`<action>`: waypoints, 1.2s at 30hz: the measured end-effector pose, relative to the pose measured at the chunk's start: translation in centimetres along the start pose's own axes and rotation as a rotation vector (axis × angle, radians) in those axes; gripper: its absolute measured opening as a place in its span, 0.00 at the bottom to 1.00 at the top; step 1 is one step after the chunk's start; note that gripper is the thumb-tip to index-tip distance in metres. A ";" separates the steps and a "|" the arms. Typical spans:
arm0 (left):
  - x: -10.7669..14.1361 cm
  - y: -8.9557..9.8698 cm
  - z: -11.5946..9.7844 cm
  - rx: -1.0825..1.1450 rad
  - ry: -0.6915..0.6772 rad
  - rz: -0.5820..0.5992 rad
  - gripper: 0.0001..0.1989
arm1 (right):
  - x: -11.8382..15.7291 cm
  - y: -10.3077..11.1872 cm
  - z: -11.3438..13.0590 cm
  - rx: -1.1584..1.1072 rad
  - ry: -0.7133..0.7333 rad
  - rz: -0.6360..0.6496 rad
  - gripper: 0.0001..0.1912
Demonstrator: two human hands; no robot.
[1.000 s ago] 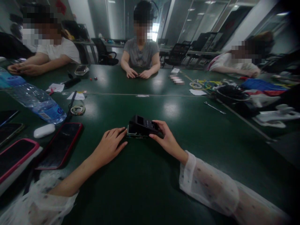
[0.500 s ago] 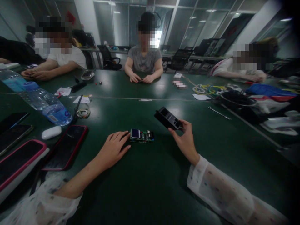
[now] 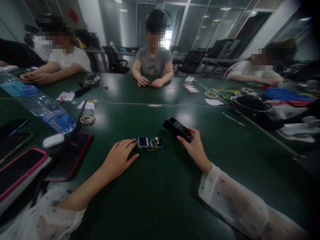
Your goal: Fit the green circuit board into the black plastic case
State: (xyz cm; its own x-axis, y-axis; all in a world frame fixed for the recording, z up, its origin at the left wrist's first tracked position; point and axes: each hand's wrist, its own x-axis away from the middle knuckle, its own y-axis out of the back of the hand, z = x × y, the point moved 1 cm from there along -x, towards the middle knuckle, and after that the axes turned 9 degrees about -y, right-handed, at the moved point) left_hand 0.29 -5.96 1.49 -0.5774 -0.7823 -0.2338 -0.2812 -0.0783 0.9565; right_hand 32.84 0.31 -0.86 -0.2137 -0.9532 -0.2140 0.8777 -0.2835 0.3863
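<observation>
A small green circuit board [image 3: 150,144] with a little screen lies on the dark green table. My left hand [image 3: 121,155] rests at its left end, fingers stretched out and thumb apart, the fingertips at the board's edge. Right of the board, my right hand [image 3: 196,146] pinches a black plastic case [image 3: 177,128] by its near right end, between thumb and fingers. The case is held tilted, with cut-outs showing in its upper face. Its underside is hidden.
To my left are several phones [image 3: 68,156], a white earbud case [image 3: 53,140] and a water bottle [image 3: 50,108] lying tilted. A wrench [image 3: 233,119] and a heap of cables [image 3: 225,94] lie to the right. Across the table sits a person [image 3: 153,63] in grey.
My right hand has tipped the black case, so its upper face shows less and sits flatter. My left hand and the circuit board stay together in place; the view has shifted slightly.
</observation>
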 end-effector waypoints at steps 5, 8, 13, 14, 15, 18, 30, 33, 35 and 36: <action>0.0 0.2 -0.1 0.004 0.004 -0.015 0.23 | -0.3 -0.1 -0.7 0.028 0.031 0.027 0.28; 0.0 0.3 -0.1 0.001 0.015 -0.027 0.22 | -0.4 -0.1 -1.1 0.050 0.044 0.046 0.28; -0.3 0.5 -0.2 -0.007 0.014 -0.068 0.21 | -0.4 -0.1 -1.1 0.069 0.054 0.063 0.28; -0.4 0.5 -0.2 -0.005 0.015 -0.075 0.21 | -0.4 -0.1 -1.1 0.072 0.057 0.066 0.28; -0.5 0.6 -0.2 -0.002 0.018 -0.079 0.21 | -0.4 -0.1 -1.1 0.077 0.062 0.068 0.28; -0.8 0.7 -0.3 0.008 0.035 -0.099 0.22 | -0.4 -0.1 -1.0 0.102 0.078 0.066 0.28; -0.8 0.5 0.6 0.085 0.060 -0.122 0.19 | -0.6 -0.1 -1.4 0.170 0.110 0.057 0.28; -0.9 0.5 0.6 0.094 0.072 -0.102 0.20 | -0.6 -0.1 -1.7 0.189 0.105 0.062 0.29; -0.9 0.4 0.8 0.104 0.086 -0.099 0.22 | -0.6 -0.1 -1.8 0.203 0.104 0.061 0.29; -0.9 0.3 0.8 0.111 0.094 -0.103 0.24 | -0.6 -0.1 -1.7 0.206 0.105 0.062 0.29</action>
State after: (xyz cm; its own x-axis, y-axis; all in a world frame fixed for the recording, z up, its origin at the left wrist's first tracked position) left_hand 0.06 -4.80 1.85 -0.4684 -0.8285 -0.3071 -0.4210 -0.0963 0.9019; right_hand 33.65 1.04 -2.31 -0.1072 -0.9562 -0.2722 0.7795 -0.2508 0.5740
